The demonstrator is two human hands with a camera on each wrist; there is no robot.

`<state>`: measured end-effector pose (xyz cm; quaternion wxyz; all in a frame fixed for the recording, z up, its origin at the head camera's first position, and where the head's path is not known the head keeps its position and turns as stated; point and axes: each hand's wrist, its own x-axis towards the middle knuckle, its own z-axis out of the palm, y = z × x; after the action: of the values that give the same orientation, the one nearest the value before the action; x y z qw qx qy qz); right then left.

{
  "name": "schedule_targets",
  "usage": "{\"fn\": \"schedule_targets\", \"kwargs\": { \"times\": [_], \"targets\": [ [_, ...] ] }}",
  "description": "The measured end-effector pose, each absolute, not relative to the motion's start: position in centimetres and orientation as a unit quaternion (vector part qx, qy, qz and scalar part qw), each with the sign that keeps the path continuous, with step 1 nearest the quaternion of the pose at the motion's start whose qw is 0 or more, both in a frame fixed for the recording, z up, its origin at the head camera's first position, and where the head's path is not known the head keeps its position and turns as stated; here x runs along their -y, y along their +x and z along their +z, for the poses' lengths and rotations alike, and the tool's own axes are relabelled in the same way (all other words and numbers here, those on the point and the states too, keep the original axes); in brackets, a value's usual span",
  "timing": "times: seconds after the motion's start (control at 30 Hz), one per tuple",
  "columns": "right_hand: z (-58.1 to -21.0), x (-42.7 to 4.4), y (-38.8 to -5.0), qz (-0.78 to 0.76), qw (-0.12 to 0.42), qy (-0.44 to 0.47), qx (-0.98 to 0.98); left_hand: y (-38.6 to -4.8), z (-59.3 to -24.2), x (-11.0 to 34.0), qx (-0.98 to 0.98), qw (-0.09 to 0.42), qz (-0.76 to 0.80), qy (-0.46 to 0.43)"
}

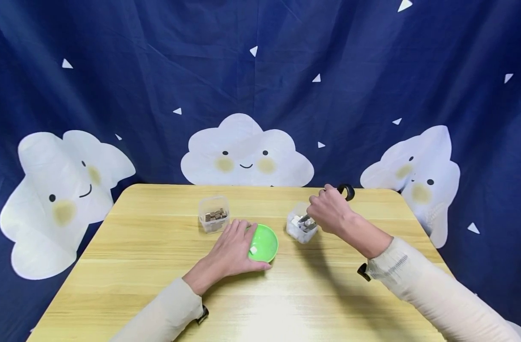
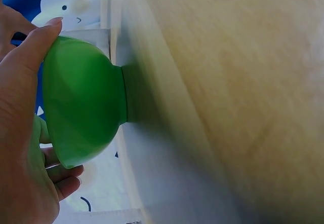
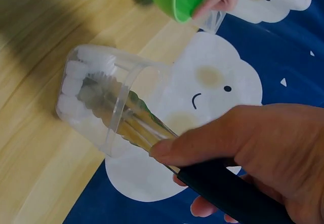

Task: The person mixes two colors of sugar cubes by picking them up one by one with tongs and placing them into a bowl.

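Observation:
My left hand (image 1: 231,251) holds a small green bowl (image 1: 268,241) on the table, its thumb at the near rim and its fingers at the far side. One white cube (image 1: 253,250) lies inside the bowl. To the right, my right hand (image 1: 329,209) grips metal tongs (image 3: 144,126) by their black handle (image 3: 228,191). The scalloped tips of the tongs reach down into a clear plastic container (image 1: 302,237) among several white cubes (image 3: 73,86). Whether the tips pinch a cube cannot be made out.
A second clear container (image 1: 213,202) with several brown cubes (image 1: 217,214) stands left of the bowl, beyond my left hand. The wooden table (image 1: 127,266) ends at a dark blue curtain (image 1: 226,61) printed with clouds.

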<state>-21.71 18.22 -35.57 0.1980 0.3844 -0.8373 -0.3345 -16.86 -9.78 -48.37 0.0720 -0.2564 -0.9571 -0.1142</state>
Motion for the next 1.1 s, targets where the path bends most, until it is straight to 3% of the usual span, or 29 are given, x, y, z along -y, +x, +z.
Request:
{"fn": "schedule_targets", "kwargs": {
  "times": [0.47, 0.83, 1.1],
  "targets": [
    [-36.4, -18.2, -21.4, -0.360, 0.220, 0.387, 0.820, -16.8, -48.7, 9.7, 0.957, 0.074, -0.115, -0.258],
    [-35.8, -18.0, -22.3, -0.340, 0.240, 0.438, 0.797, -16.9, -48.5, 9.6, 0.956, 0.066, -0.129, -0.256],
    [-36.0, -18.4, -22.5, -0.359, 0.213, 0.449, 0.790, -16.9, -48.7, 9.7, 0.957, 0.067, -0.131, -0.252]
  ]
}}
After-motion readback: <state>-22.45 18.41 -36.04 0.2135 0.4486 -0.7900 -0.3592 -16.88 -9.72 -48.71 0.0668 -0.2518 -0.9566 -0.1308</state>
